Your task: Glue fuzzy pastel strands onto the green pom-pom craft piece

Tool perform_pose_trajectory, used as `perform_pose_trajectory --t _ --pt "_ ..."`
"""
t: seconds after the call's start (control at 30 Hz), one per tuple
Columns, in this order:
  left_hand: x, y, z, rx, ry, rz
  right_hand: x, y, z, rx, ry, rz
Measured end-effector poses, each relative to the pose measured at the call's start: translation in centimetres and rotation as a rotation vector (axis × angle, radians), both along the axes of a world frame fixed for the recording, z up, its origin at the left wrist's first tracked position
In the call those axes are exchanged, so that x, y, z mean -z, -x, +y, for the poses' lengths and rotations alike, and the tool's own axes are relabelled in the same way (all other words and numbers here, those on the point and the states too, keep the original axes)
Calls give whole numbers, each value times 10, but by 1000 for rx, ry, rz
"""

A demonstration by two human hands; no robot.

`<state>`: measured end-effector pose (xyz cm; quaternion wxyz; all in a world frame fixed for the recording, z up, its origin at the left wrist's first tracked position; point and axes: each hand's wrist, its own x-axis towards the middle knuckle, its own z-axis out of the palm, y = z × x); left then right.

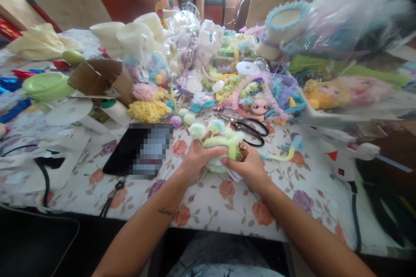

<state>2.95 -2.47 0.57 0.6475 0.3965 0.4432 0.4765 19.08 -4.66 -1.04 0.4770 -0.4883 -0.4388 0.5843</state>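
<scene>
Both hands grip one fuzzy pastel craft piece (221,141) in yellow-green and pale blue, with pom-poms along its far side, held just above the flowered tablecloth. On its left side, my left hand (203,156) closes with the thumb laid across the front. My right hand (245,162) pinches the right side, its thumb near the left one. A fuzzy blue and yellow strand (279,156) trails out to the right. Black-handled scissors (248,129) lie just beyond my right hand. The piece's underside and several fingertips are hidden.
A phone (138,151) lies left of my hands. On the right stands a white glue gun (346,156) with its cord. Beyond are a doll head (260,106), yellow yarn (149,110), a cardboard box (102,78), a white tray (334,114) and plastic bags (351,13).
</scene>
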Motion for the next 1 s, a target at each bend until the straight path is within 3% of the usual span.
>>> perform_pose_trajectory --t 0.3,0.53,0.77,1.0 --pt "-2 -1 -1 50 -18 -95 3 -2 -1 11 13 -5" --pt "8 0 3 18 54 -92 0 -2 1 36 50 112" --pt "8 1 2 43 -39 101 -3 -1 4 114 98 233" --pt "6 -2 2 72 50 -93 -2 -2 3 103 144 235"
